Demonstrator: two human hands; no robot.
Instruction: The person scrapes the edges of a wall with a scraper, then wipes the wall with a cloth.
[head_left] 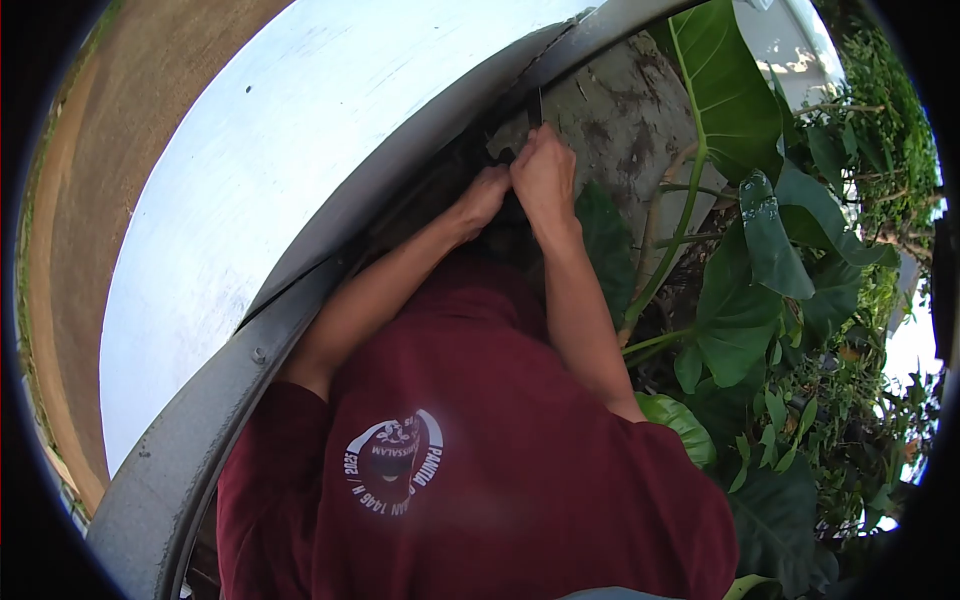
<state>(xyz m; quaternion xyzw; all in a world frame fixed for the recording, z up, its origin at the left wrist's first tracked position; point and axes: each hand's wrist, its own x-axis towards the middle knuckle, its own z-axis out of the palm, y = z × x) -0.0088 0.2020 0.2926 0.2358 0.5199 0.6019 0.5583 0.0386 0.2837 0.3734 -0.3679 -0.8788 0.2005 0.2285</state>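
Note:
My right hand (545,170) is closed around something mostly hidden; a thin, blade-like strip (541,103) sticks up above its fingers. My left hand (486,196) is just beside it, nearly touching, with its fingers curled in. Whatever the left fingers hold is lost in shadow. Both hands are at the dark underside of a grey metal edge (262,352), which curves from the lower left to the top. Dark, indistinct shapes lie around and beneath the fingers.
A large white panel (260,150) lies left of the grey edge, with brown ground (110,150) beyond. Behind my right hand is a stained grey surface (625,120). Big green leaves (735,90) and thick stems (665,265) crowd the right side, close to my right arm.

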